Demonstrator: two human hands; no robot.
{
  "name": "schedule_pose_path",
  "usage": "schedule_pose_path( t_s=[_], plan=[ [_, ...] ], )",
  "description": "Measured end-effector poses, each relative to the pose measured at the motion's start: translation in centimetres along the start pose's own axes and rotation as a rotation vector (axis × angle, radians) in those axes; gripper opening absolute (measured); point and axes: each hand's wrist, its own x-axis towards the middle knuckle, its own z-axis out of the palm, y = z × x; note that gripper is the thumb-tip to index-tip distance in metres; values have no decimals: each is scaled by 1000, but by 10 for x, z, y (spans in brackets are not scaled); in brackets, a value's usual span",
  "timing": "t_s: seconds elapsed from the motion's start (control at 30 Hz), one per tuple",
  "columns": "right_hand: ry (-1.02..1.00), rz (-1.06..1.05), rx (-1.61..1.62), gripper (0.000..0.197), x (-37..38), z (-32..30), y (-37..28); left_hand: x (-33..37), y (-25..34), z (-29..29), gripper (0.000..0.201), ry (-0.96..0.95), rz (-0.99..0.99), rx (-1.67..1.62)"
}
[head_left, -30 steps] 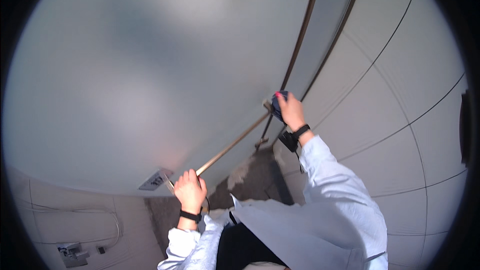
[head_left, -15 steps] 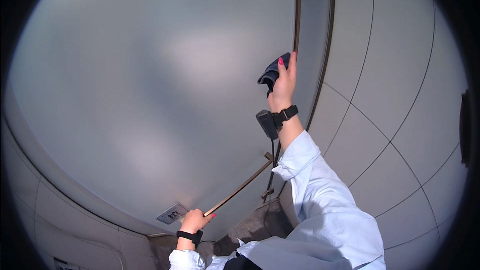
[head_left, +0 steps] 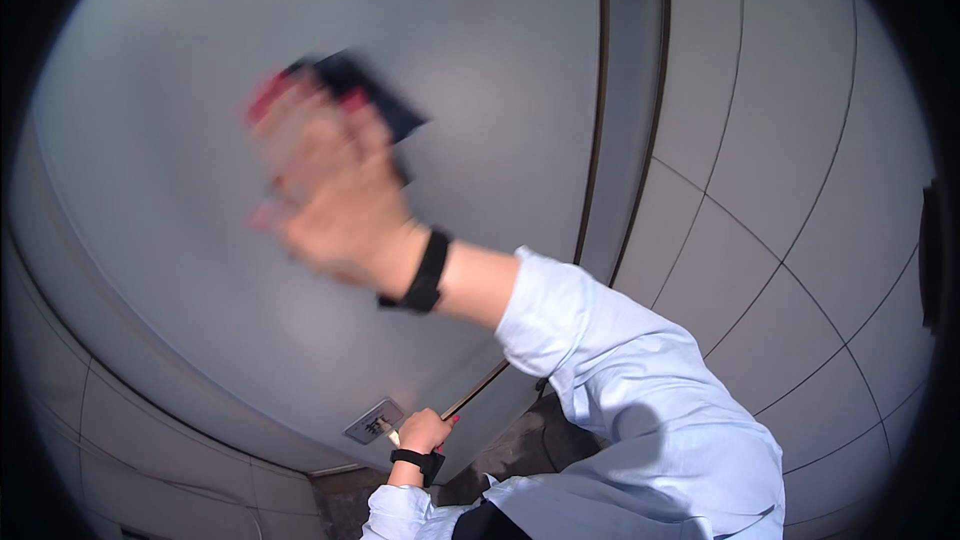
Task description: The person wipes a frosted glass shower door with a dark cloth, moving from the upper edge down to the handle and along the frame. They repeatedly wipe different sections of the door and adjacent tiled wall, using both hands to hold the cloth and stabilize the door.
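A large frosted glass door (head_left: 490, 150) fills most of the view. Smeared by motion, my right hand (head_left: 345, 195) is over the upper left-middle part of the glass with a dark blue cloth (head_left: 368, 90) in its fingers. Part of the cloth sticks out beyond the fingertips; the rest is hidden under the hand. Lower down, my left hand (head_left: 424, 430) is closed around the end of a long bronze door handle (head_left: 475, 388). Each wrist wears a black strap.
A small square sign plate (head_left: 372, 422) is fixed to the glass beside my left hand. Dark metal frame strips (head_left: 601, 90) run along the door's right side. Grey tiled wall (head_left: 790, 120) continues to the right, with a dark object (head_left: 931, 260) at the rim.
My right hand has swept left across the glass with the cloth, away from the door's right edge. My left hand stays on the handle and appears slightly farther right in view.
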Motion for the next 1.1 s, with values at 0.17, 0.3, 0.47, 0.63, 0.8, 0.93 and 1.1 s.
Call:
schedule_pose_path(
  t_s=[0.17,0.3,0.47,0.63,0.8,0.93,1.1],
  plan=[
    [-38,-485,311,63,-49,19,-99,-2,-2,2,57,17,41,50],
    [-401,-682,349,64,-71,1,-50,-3,-2,4,61,49,-18,41],
    [-209,-186,-36,64,-62,-46,113,-7,4,4,59,97,-35,73],
    [-15,250,-181,67,-108,-89,272,-6,6,8,50,126,-82,112],
    [111,498,-22,66,-138,-87,310,-6,8,10,46,118,-89,110],
    [267,692,221,66,-94,-71,277,-7,10,9,45,156,-67,110],
    [202,200,134,67,0,-44,185,-10,6,13,39,195,1,90]
  ],
)
